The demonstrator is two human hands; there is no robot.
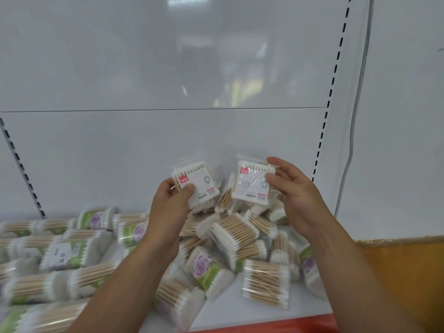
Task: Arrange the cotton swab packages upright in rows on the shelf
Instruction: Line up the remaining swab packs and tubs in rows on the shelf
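Over shelf (240,307), above far side of jumbled pile (231,234): our left hand (169,203) clamps thumb and fingers round swab package (199,186); right hand (296,198) pinches second package (253,186) at right edge. Light, slippery film, we judge; grip sides.

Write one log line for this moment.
left hand: holds left swab pack | right hand: pinches right swab pack | pile: lying jumbled on shelf

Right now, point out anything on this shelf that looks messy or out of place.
The cotton swab packages lie in a jumbled heap on the shelf, crossing at all angles, not in rows. The left hand holds one square pack upright; the right hand holds a second square pack.
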